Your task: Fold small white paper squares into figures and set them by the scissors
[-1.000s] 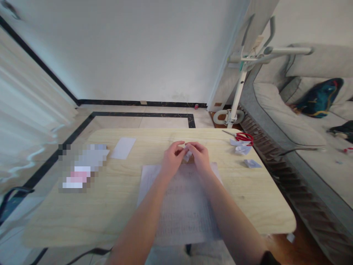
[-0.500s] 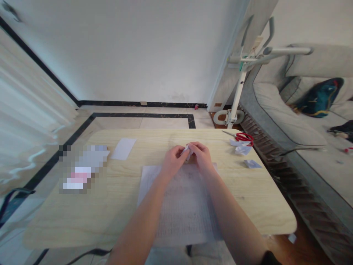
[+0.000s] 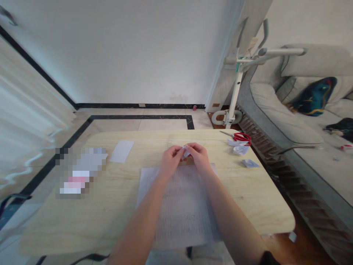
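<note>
We are pinching a small white paper [image 3: 186,152] with both the left hand [image 3: 170,159] and the right hand [image 3: 199,155]; the fingers of each are closing tightly on it. We are keeping it over the desk [image 3: 116,206], near the far edge of a large sheet [image 3: 187,209]. Red-handled scissors [image 3: 242,137] are lying far right, near paper scraps [image 3: 240,149]; a blank slip [image 3: 121,151] is lying on the left.

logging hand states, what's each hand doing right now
Left hand: closed, pinching a small piece of white paper.
Right hand: closed, pinching the same paper.
</note>
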`<move>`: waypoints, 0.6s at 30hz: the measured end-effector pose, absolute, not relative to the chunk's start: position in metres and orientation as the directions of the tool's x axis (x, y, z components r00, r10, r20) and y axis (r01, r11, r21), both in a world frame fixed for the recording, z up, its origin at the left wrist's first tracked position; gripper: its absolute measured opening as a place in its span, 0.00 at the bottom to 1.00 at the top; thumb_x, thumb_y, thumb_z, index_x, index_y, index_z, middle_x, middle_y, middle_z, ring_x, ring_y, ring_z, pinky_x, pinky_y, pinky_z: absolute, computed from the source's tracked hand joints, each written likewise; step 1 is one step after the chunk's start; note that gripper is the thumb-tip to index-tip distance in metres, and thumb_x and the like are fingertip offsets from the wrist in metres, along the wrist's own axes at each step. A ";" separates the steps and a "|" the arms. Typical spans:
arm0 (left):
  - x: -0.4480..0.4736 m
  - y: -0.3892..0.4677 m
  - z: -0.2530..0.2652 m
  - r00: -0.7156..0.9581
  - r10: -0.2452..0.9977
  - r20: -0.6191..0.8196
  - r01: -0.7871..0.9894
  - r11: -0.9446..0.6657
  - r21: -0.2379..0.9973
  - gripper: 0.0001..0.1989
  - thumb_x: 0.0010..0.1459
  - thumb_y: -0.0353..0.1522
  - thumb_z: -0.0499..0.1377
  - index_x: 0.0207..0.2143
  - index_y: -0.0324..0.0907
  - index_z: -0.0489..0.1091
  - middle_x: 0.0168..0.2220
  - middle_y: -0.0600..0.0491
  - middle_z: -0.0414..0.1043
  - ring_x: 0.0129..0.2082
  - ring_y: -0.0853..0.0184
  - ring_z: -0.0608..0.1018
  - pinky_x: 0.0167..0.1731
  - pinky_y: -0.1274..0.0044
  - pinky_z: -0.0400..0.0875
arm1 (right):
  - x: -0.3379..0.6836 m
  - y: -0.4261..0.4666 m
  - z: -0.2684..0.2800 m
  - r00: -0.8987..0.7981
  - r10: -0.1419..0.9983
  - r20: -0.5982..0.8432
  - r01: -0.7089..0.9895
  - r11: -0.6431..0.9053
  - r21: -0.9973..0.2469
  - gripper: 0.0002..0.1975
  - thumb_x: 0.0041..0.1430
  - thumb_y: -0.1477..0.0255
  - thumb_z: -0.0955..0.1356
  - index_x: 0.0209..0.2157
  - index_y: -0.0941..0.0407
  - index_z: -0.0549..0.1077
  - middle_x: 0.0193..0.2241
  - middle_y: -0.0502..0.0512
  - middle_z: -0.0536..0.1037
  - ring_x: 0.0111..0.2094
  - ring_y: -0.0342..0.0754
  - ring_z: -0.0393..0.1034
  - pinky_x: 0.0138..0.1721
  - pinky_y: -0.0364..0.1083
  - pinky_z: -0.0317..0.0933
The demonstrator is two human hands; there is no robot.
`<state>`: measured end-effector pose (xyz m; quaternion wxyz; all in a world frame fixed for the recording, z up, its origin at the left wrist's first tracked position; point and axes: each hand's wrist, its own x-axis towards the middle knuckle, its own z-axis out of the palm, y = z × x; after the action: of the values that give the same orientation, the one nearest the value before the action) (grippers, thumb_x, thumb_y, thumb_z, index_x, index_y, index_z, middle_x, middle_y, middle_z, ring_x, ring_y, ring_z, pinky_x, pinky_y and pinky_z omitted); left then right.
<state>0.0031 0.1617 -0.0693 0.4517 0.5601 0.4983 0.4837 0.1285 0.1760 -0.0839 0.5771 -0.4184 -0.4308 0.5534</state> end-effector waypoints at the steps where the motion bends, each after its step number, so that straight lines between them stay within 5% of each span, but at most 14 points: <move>1: 0.003 0.162 -0.068 0.034 0.995 0.092 0.120 -0.095 0.988 0.13 0.56 0.40 0.57 0.30 0.39 0.73 0.24 0.53 0.73 0.25 0.70 0.74 0.26 0.80 0.67 | 0.129 0.176 -0.083 0.027 0.999 0.046 -0.258 0.051 -0.965 0.07 0.47 0.65 0.72 0.25 0.55 0.76 0.22 0.49 0.75 0.23 0.44 0.67 0.26 0.44 0.62; 6: 0.005 0.160 -0.065 0.024 0.999 0.046 0.081 -0.048 0.996 0.13 0.55 0.40 0.58 0.32 0.39 0.72 0.25 0.53 0.74 0.24 0.70 0.75 0.26 0.79 0.68 | 0.130 0.177 -0.084 0.096 0.993 0.075 -0.174 0.091 -0.980 0.07 0.47 0.66 0.72 0.25 0.55 0.76 0.22 0.49 0.75 0.24 0.42 0.66 0.28 0.43 0.60; 18: 0.005 0.159 -0.066 0.039 0.999 0.008 0.124 -0.013 0.992 0.13 0.55 0.39 0.58 0.30 0.38 0.73 0.25 0.52 0.74 0.26 0.67 0.76 0.27 0.79 0.68 | 0.128 0.177 -0.083 0.085 0.996 0.005 -0.287 0.030 -0.957 0.08 0.45 0.65 0.72 0.24 0.56 0.75 0.21 0.49 0.74 0.24 0.44 0.66 0.28 0.44 0.61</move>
<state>0.0050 0.1585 -0.0661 0.4746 0.5422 0.5181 0.4608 0.1276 0.1771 -0.0826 0.5923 -0.4380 -0.4049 0.5416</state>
